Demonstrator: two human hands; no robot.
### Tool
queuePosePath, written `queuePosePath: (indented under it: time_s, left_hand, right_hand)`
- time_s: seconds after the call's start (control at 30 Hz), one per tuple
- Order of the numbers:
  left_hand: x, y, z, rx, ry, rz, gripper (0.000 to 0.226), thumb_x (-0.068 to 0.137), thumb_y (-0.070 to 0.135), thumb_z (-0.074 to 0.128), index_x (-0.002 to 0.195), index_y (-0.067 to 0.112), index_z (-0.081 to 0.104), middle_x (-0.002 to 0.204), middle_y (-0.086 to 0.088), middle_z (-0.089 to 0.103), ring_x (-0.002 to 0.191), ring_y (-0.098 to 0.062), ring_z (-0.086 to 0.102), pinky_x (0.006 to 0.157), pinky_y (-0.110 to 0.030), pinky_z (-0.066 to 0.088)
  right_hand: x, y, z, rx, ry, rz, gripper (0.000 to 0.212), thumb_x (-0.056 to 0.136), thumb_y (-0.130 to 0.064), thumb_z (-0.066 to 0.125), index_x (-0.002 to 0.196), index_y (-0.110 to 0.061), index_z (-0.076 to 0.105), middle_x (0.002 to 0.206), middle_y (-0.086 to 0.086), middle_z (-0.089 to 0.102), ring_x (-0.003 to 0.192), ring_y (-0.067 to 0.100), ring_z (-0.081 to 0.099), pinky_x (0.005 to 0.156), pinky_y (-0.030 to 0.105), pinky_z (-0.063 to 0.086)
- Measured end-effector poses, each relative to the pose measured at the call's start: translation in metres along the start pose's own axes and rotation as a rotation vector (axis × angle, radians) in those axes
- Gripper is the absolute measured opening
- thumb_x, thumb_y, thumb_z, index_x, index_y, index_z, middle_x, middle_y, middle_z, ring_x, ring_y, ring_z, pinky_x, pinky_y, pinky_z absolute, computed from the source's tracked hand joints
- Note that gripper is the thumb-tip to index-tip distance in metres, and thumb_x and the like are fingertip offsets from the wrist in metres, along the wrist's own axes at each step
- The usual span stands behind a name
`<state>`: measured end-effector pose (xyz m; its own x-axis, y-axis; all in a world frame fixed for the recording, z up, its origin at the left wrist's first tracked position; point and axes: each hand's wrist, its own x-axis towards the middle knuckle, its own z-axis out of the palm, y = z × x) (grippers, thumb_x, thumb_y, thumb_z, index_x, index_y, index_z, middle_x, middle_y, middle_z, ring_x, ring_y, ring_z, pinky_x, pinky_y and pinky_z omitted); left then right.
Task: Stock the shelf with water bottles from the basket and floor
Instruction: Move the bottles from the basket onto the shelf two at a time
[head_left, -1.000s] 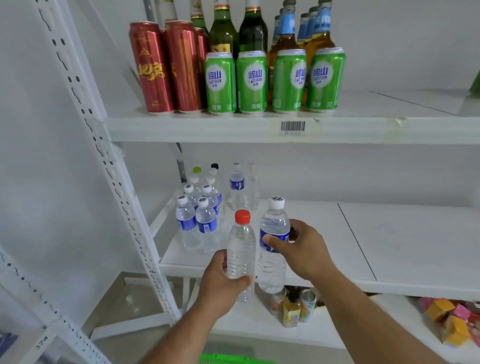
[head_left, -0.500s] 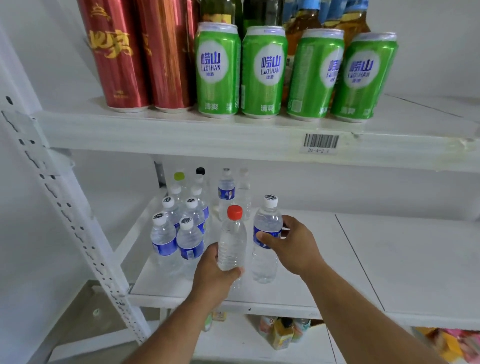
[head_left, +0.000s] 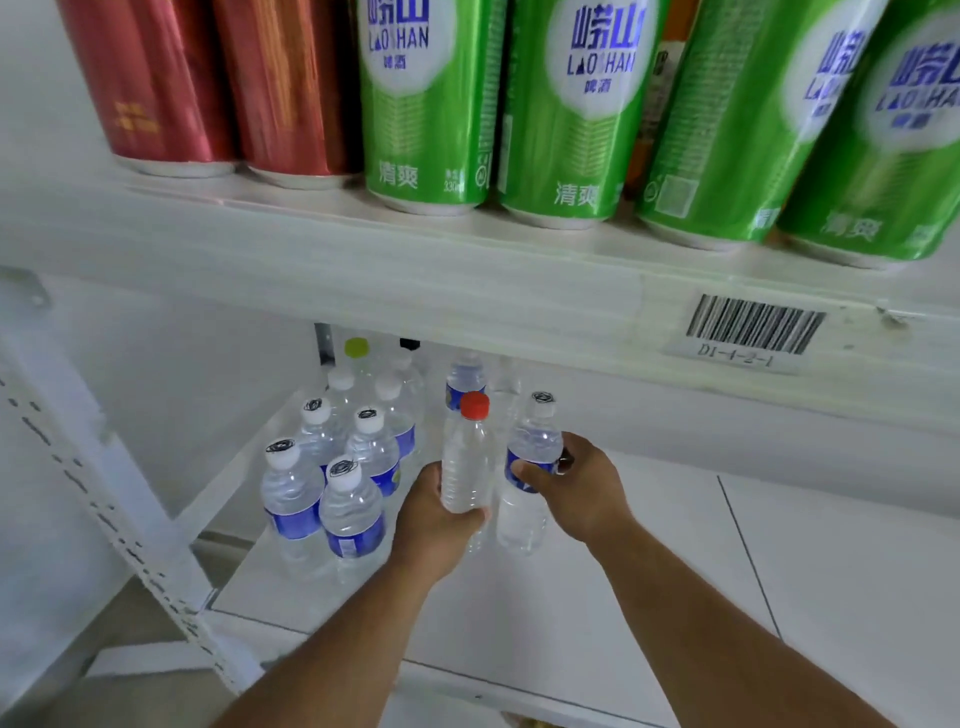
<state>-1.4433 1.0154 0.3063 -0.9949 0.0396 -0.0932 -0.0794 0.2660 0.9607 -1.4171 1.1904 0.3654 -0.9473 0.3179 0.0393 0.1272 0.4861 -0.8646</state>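
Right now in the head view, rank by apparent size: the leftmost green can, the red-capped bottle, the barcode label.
1. Leftmost green can: largest, though cropped and nearest the camera, so unsure in reality.
2. Red-capped bottle, gripped by the left hand.
3. Barcode label: smallest.

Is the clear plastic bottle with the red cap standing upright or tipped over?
Upright: the red-capped clear bottle has its cap on top, gripped around its lower body by the left hand.

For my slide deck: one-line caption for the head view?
Left hand holds a red-capped bottle, right hand a blue-labelled bottle, over the shelf.
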Motion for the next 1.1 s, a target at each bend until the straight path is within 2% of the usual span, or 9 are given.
queuePosePath:
  time_s: [0.1,0.27,0.37,0.47,0.57,0.8,0.9,1.0,1.1]
  left_hand:
    - [0.019,-0.004,0.008,-0.007,0.030,0.003,0.055,0.069,0.017,0.081,0.113,0.036,0.053,0.098,0.018,0.065,0.092,-0.005,0.064,0.065,-0.018,0.046]
    - [0.049,-0.009,0.020,-0.007,0.089,0.009,0.060,0.068,0.014,0.083,0.120,0.025,0.053,0.108,0.006,0.065,0.099,-0.018,0.063,0.087,-0.036,0.054]
    - [0.063,-0.012,0.026,-0.017,0.115,0.020,0.055,0.068,0.014,0.081,0.113,0.028,0.053,0.101,0.008,0.064,0.096,-0.017,0.063,0.081,-0.033,0.053]
    - [0.074,-0.012,0.030,-0.003,0.137,0.029,0.054,0.068,0.016,0.082,0.108,0.032,0.050,0.094,0.013,0.060,0.090,-0.014,0.060,0.073,-0.026,0.046]
    - [0.085,-0.013,0.033,-0.003,0.156,0.024,0.053,0.068,0.019,0.082,0.105,0.036,0.048,0.089,0.016,0.058,0.087,-0.013,0.059,0.069,-0.024,0.044]
    - [0.105,-0.015,0.038,0.008,0.180,0.008,0.049,0.066,0.018,0.077,0.109,0.025,0.055,0.097,0.004,0.068,0.088,-0.019,0.066,0.070,-0.029,0.052]
    - [0.108,-0.015,0.038,0.011,0.159,0.017,0.049,0.066,0.018,0.076,0.110,0.024,0.055,0.097,0.006,0.067,0.089,-0.017,0.066,0.067,-0.024,0.047]
    - [0.108,-0.017,0.038,0.034,0.138,0.026,0.053,0.066,0.019,0.076,0.115,0.021,0.058,0.101,0.001,0.069,0.092,-0.019,0.067,0.071,-0.028,0.052]
    - [0.102,-0.017,0.037,0.061,0.110,0.006,0.064,0.069,0.017,0.078,0.129,0.016,0.053,0.116,-0.004,0.066,0.106,-0.023,0.065,0.088,-0.038,0.056]
  right_hand:
    - [0.021,0.006,0.007,0.003,-0.018,-0.003,0.032,0.072,-0.032,0.081,0.101,-0.028,0.069,0.088,-0.010,0.073,0.082,0.009,0.069,0.071,0.025,0.055]
    - [0.049,0.009,0.021,0.010,-0.050,-0.029,0.017,0.073,-0.027,0.080,0.087,-0.029,0.070,0.076,-0.013,0.074,0.071,0.003,0.070,0.068,0.026,0.056]
    - [0.062,0.010,0.027,0.001,-0.061,-0.022,0.017,0.073,-0.026,0.080,0.087,-0.029,0.071,0.079,-0.010,0.074,0.076,0.009,0.071,0.072,0.030,0.057]
    - [0.072,0.012,0.031,-0.018,-0.056,-0.020,0.016,0.072,-0.026,0.080,0.080,-0.031,0.069,0.076,-0.011,0.072,0.075,0.010,0.069,0.067,0.026,0.054]
    - [0.080,0.016,0.034,-0.030,-0.066,-0.005,0.024,0.072,-0.027,0.081,0.092,-0.026,0.068,0.085,-0.008,0.072,0.081,0.014,0.068,0.072,0.030,0.055]
    - [0.096,0.015,0.040,-0.008,-0.119,0.012,0.027,0.070,-0.024,0.079,0.096,-0.020,0.072,0.087,0.000,0.075,0.085,0.022,0.072,0.082,0.039,0.059]
    - [0.098,0.014,0.041,-0.041,-0.099,0.005,0.022,0.070,-0.026,0.078,0.089,-0.017,0.070,0.084,0.006,0.073,0.082,0.027,0.069,0.071,0.034,0.055]
    - [0.098,0.017,0.043,-0.071,-0.096,0.031,0.032,0.072,-0.032,0.078,0.095,-0.013,0.066,0.083,0.004,0.069,0.075,0.025,0.064,0.062,0.027,0.047]
    - [0.092,0.024,0.046,-0.073,-0.092,0.075,0.038,0.075,-0.035,0.078,0.103,-0.015,0.062,0.085,-0.005,0.064,0.076,0.016,0.060,0.061,0.023,0.043]
